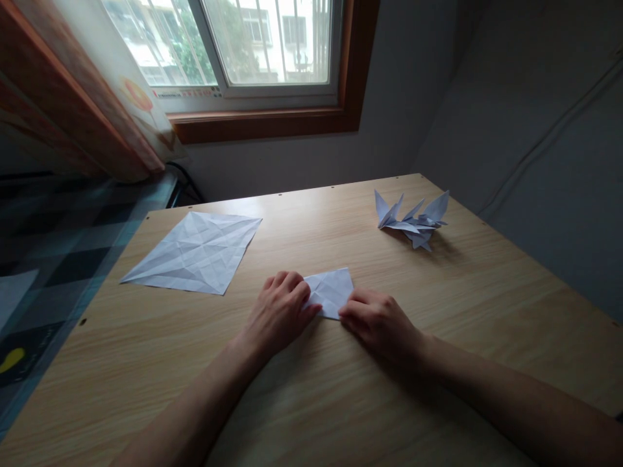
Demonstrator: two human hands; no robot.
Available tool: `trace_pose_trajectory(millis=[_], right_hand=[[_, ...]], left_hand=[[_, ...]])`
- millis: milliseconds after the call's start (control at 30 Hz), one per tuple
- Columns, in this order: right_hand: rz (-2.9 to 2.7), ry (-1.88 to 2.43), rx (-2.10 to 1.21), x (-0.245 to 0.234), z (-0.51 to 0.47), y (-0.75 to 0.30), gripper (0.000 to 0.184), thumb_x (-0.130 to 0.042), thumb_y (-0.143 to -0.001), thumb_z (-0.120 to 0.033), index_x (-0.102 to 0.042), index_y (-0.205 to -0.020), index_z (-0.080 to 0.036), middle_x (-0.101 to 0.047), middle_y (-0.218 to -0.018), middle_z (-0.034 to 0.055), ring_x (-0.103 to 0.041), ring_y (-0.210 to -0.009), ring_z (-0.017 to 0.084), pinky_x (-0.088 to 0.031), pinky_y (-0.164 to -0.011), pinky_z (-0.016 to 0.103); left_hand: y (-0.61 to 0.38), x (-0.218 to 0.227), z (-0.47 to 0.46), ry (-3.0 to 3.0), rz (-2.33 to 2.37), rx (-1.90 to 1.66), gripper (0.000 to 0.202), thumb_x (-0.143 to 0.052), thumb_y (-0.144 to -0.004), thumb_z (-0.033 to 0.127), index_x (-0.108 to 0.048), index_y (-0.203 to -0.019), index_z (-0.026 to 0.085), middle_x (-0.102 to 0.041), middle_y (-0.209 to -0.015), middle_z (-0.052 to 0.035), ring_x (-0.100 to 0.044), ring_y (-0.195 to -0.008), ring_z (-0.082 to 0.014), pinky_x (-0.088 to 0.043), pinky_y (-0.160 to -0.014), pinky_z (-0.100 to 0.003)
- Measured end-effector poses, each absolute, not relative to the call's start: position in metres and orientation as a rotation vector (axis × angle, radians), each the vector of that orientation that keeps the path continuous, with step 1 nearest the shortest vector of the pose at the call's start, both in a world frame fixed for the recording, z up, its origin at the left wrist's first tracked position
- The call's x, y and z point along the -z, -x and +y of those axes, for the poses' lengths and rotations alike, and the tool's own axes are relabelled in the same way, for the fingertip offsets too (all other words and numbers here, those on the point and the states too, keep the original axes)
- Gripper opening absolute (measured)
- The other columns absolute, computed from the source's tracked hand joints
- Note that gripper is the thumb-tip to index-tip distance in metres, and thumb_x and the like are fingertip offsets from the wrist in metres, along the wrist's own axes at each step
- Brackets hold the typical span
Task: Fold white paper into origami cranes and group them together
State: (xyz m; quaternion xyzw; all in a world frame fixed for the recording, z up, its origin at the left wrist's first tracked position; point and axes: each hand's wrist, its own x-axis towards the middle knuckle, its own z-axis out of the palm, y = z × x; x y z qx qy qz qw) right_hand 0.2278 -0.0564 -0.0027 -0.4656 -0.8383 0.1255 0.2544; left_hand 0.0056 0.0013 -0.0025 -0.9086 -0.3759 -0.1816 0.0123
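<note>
A small folded sheet of white paper (331, 290), with crease lines across it, lies on the wooden table between my hands. My left hand (285, 301) grips its left side, fingers curled and the thumb along the near edge. At the near right corner, my right hand (377, 318) pinches the paper with fingers bent. The fingers cover both ends of the paper, so its full outline is hidden.
A larger creased white sheet (199, 253) lies flat at the back left of the table (438, 415). Folded paper pieces with pointed tips (413, 220) stand at the back right. Beyond are a window (272, 45), a curtain (87, 84) and a checked cloth (73, 227).
</note>
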Motion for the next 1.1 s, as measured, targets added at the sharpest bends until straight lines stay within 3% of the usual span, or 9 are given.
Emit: trace_pose_trajectory(millis=[100, 167, 267, 367, 533, 667, 767, 900, 1100], right_hand=[[-2.292, 1.267, -0.358, 0.003, -0.057, -0.229, 0.018, -0.055, -0.091, -0.019, -0.067, -0.078, -0.017, -0.066, -0.080, 0.0043, -0.061, -0.073, 0.016, -0.044, -0.066, 0.026], [-2.295, 1.297, -0.332, 0.002, -0.059, -0.227, 0.019, -0.055, -0.091, -0.018, -0.067, -0.077, -0.017, -0.066, -0.080, 0.0049, -0.061, -0.073, 0.017, -0.044, -0.067, 0.026], [-2.313, 1.355, -0.274, -0.001, -0.065, -0.221, 0.019, -0.053, -0.091, -0.017, -0.068, -0.078, -0.017, -0.066, -0.081, 0.0063, -0.061, -0.075, 0.018, -0.045, -0.067, 0.028], [-2.336, 1.300, -0.338, -0.003, -0.072, -0.215, 0.018, -0.052, -0.091, -0.018, -0.069, -0.085, -0.016, -0.067, -0.082, 0.0069, -0.062, -0.076, 0.019, -0.047, -0.069, 0.029], [-2.427, 0.787, -0.546, -0.001, -0.071, -0.216, 0.020, -0.057, -0.084, -0.012, -0.067, -0.101, -0.015, -0.071, -0.093, 0.0063, -0.064, -0.079, 0.016, -0.050, -0.072, 0.025], [-2.494, 0.743, -0.319, -0.003, -0.059, -0.232, 0.034, -0.052, -0.084, -0.005, -0.063, -0.113, -0.018, -0.069, -0.111, 0.0079, -0.060, -0.097, 0.020, -0.049, -0.084, 0.032], [-2.538, 0.885, -0.118, -0.003, -0.048, -0.248, 0.032, -0.055, -0.087, -0.010, -0.061, -0.117, -0.020, -0.062, -0.129, 0.0105, -0.052, -0.116, 0.028, -0.044, -0.093, 0.043], [-2.539, 0.860, -0.105, 0.000, -0.035, -0.261, 0.018, -0.053, -0.094, -0.015, -0.066, -0.105, -0.020, -0.070, -0.114, 0.0068, -0.057, -0.112, 0.024, -0.042, -0.094, 0.039], [-2.461, 0.919, -0.304, -0.002, -0.021, -0.256, 0.015, -0.056, -0.092, -0.014, -0.070, -0.094, -0.019, -0.074, -0.089, 0.0047, -0.067, -0.085, 0.018, -0.047, -0.083, 0.031]], left_hand=[[-0.006, 0.001, -0.002, 2.763, -1.132, 0.642, 0.020, -0.061, -0.088, 0.038, -0.060, -0.091, 0.018, -0.062, -0.096, -0.0083, -0.052, -0.090, -0.0243, -0.044, -0.080, -0.039], [-0.007, -0.001, -0.004, 2.780, -0.957, 0.681, 0.009, -0.057, -0.091, 0.027, -0.061, -0.093, 0.019, -0.063, -0.096, -0.0068, -0.054, -0.091, -0.0225, -0.043, -0.080, -0.037], [-0.008, -0.004, -0.005, 2.879, -0.645, 0.623, 0.013, -0.050, -0.092, 0.016, -0.062, -0.092, 0.021, -0.064, -0.085, -0.0030, -0.055, -0.080, -0.0176, -0.042, -0.074, -0.032], [-0.008, -0.004, -0.004, 2.921, -0.578, 0.611, 0.012, -0.051, -0.093, 0.020, -0.063, -0.095, 0.020, -0.065, -0.081, -0.0016, -0.058, -0.077, -0.0160, -0.042, -0.072, -0.031], [-0.008, -0.001, -0.002, 2.957, -0.727, 0.715, 0.012, -0.054, -0.093, 0.027, -0.063, -0.094, 0.020, -0.069, -0.096, -0.0035, -0.064, -0.096, -0.0185, -0.045, -0.085, -0.033], [-0.006, 0.000, -0.001, 3.003, -0.778, 0.677, 0.013, -0.057, -0.090, 0.030, -0.062, -0.094, 0.019, -0.069, -0.105, -0.0053, -0.064, -0.103, -0.0211, -0.046, -0.088, -0.035], [-0.005, -0.001, -0.001, 3.032, -0.795, 0.621, 0.021, -0.060, -0.088, 0.037, -0.063, -0.099, 0.020, -0.068, -0.111, -0.0068, -0.063, -0.106, -0.0240, -0.046, -0.091, -0.038], [-0.005, -0.003, -0.001, 3.071, -0.782, 0.598, 0.033, -0.059, -0.087, 0.047, -0.063, -0.104, 0.019, -0.067, -0.116, -0.0088, -0.062, -0.109, -0.0257, -0.045, -0.093, -0.041], [-0.004, -0.004, -0.001, 3.104, -0.761, 0.571, 0.035, -0.055, -0.089, 0.048, -0.062, -0.108, 0.020, -0.066, -0.119, -0.0099, -0.059, -0.116, -0.0265, -0.044, -0.097, -0.041]])
